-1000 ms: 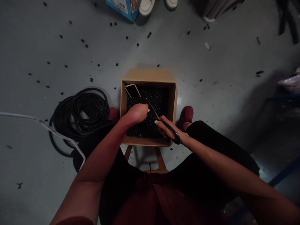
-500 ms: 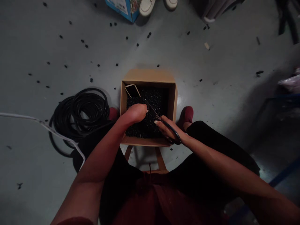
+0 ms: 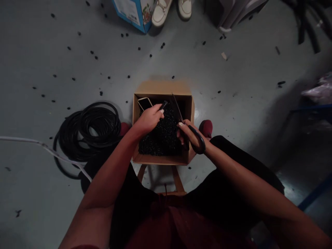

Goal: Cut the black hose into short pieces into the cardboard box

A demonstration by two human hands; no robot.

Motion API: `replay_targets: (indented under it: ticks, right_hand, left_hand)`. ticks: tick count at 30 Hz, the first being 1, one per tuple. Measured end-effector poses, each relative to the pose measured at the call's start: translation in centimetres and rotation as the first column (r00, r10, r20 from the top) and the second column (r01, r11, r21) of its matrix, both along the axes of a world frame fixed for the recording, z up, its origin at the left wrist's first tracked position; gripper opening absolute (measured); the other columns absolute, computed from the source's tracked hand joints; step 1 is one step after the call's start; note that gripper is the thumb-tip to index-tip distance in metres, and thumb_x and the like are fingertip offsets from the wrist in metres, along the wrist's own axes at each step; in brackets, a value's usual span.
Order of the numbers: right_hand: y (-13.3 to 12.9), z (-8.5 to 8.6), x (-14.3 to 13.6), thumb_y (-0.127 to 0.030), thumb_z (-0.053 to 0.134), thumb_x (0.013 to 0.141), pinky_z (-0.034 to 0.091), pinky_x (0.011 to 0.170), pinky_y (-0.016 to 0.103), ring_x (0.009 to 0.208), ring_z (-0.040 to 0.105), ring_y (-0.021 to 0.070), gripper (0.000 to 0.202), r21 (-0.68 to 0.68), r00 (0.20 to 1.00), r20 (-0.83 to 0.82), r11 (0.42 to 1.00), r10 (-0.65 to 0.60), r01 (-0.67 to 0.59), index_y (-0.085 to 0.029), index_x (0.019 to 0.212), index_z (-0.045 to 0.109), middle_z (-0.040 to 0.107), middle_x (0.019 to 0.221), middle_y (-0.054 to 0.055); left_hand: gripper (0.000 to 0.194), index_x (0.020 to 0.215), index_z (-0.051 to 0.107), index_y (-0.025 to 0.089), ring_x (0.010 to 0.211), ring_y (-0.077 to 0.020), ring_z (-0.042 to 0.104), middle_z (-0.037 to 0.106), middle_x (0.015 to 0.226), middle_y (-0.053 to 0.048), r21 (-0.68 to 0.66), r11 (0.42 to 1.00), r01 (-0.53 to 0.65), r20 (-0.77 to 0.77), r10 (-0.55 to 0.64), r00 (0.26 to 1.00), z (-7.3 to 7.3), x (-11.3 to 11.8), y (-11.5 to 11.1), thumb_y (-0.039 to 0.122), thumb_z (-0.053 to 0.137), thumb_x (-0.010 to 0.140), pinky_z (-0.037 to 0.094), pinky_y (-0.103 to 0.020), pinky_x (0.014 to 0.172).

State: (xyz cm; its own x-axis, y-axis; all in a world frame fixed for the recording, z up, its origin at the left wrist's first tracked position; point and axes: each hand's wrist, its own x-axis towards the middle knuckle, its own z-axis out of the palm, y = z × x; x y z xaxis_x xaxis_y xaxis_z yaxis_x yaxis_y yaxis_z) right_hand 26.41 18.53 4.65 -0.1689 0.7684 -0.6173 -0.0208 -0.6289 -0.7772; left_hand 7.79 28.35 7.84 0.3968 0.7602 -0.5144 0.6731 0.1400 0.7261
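Over an open cardboard box (image 3: 192,107), my left hand (image 3: 150,118) pinches a small black ribbed piece (image 3: 164,105) that looks like rubber or plastic. My right hand (image 3: 186,133) is closed on a pair of scissors (image 3: 177,106) with black handles. The blades point away from me and stand apart, just right of the ribbed piece without touching it. Many small shiny black pieces (image 3: 158,147) fill the box below both hands. A flat dark panel with a pale edge, perhaps a phone (image 3: 144,103), leans in the box's far left corner.
A coil of black hose (image 3: 62,138) lies on the floor at left, near a white cable (image 3: 59,156). Small black bits are scattered over the floor. A blue carton (image 3: 129,15), another person's shoes (image 3: 159,14) and a grey plastic stool or chair (image 3: 230,15) are at the far side.
My left hand has lifted and turned, bringing the ribbed piece into view. The scissors have swung more upright and their blades have spread apart. The view has shifted slightly.
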Motion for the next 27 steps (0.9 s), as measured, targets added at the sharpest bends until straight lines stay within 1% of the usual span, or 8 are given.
replay_targets:
  ticks: [3,5,6,10,14,19,24,27]
  right_hand:
    - [-0.10,-0.06,-0.17,-0.070,0.055,0.084,0.048,0.049,0.026,0.053,0.052,0.0100,0.051,-0.014,0.984,-0.176,0.999,-0.041,0.039,-0.023,0.096,0.042,0.060,0.073,-0.003]
    - [-0.21,-0.14,-0.31,-0.072,0.055,0.082,0.049,0.051,0.027,0.055,0.053,0.0105,0.054,-0.018,0.971,-0.235,0.999,-0.039,0.035,-0.023,0.099,0.043,0.061,0.075,-0.002]
    - [-0.24,-0.13,-0.35,-0.073,0.055,0.082,0.048,0.052,0.027,0.056,0.053,0.0107,0.055,-0.019,0.967,-0.254,1.000,-0.028,0.024,-0.022,0.099,0.044,0.061,0.076,-0.002]
    - [-0.19,0.29,-0.35,-0.076,0.054,0.081,0.048,0.054,0.028,0.059,0.055,0.0118,0.057,-0.049,0.945,-0.326,0.999,0.000,-0.017,-0.022,0.100,0.046,0.062,0.078,0.000]
    - [-0.12,0.64,-0.26,-0.077,0.054,0.080,0.049,0.054,0.028,0.060,0.056,0.0131,0.059,-0.085,0.937,-0.350,0.996,0.002,-0.034,-0.023,0.102,0.048,0.064,0.079,0.001]
    - [-0.20,0.43,-0.11,-0.075,0.052,0.083,0.049,0.055,0.028,0.062,0.058,0.0137,0.057,-0.097,0.938,-0.348,0.994,0.004,-0.040,-0.022,0.103,0.049,0.066,0.081,0.003]
    - [-0.36,0.22,0.03,-0.075,0.052,0.083,0.050,0.058,0.028,0.066,0.061,0.0136,0.058,-0.080,0.927,-0.376,0.996,0.010,-0.043,-0.022,0.105,0.049,0.067,0.086,0.004]
    - [-0.41,0.20,0.11,-0.076,0.052,0.082,0.050,0.058,0.028,0.067,0.061,0.0136,0.059,-0.070,0.933,-0.358,0.996,0.028,-0.057,-0.021,0.105,0.049,0.066,0.086,0.004]
  left_hand:
    - [0.033,0.122,0.058,0.015,0.075,-0.0105,0.059,0.069,0.095,-0.005,-0.015,0.981,-0.195,0.096,0.196,0.976,0.22,-0.01,-0.01,0.019,0.041,0.094,0.048,-0.023,0.072]
    - [0.034,0.125,0.056,0.015,0.073,-0.0092,0.058,0.069,0.095,-0.005,-0.024,0.960,-0.278,0.149,0.279,0.949,0.26,-0.04,0.03,0.018,0.043,0.094,0.048,-0.021,0.071]
    - [0.033,0.124,0.056,0.014,0.072,-0.0088,0.058,0.070,0.096,-0.006,-0.028,0.955,-0.296,0.167,0.296,0.940,0.27,-0.08,0.06,0.018,0.044,0.094,0.049,-0.021,0.070]
    - [0.028,0.119,0.060,0.014,0.070,-0.0078,0.058,0.070,0.095,-0.006,-0.018,0.953,-0.302,0.172,0.300,0.938,0.16,-0.24,0.21,0.019,0.047,0.094,0.049,-0.020,0.068]
    - [0.033,0.125,0.059,0.017,0.067,-0.0075,0.059,0.071,0.095,-0.005,0.020,0.961,-0.276,0.151,0.270,0.951,-0.22,-0.29,0.15,0.022,0.049,0.094,0.050,-0.020,0.065]
    - [0.037,0.129,0.060,0.018,0.066,-0.0085,0.060,0.070,0.089,-0.003,0.080,0.973,-0.217,0.113,0.207,0.972,-0.63,-0.21,0.12,0.026,0.048,0.095,0.050,-0.021,0.066]
    - [0.039,0.129,0.062,0.015,0.067,-0.0097,0.060,0.070,0.087,-0.004,0.095,0.976,-0.196,0.088,0.187,0.978,-0.38,-0.03,0.25,0.025,0.046,0.095,0.050,-0.022,0.067]
    - [0.039,0.128,0.062,0.016,0.069,-0.0101,0.060,0.070,0.089,-0.004,0.091,0.978,-0.190,0.075,0.184,0.980,-0.07,0.12,0.26,0.024,0.043,0.095,0.050,-0.021,0.067]
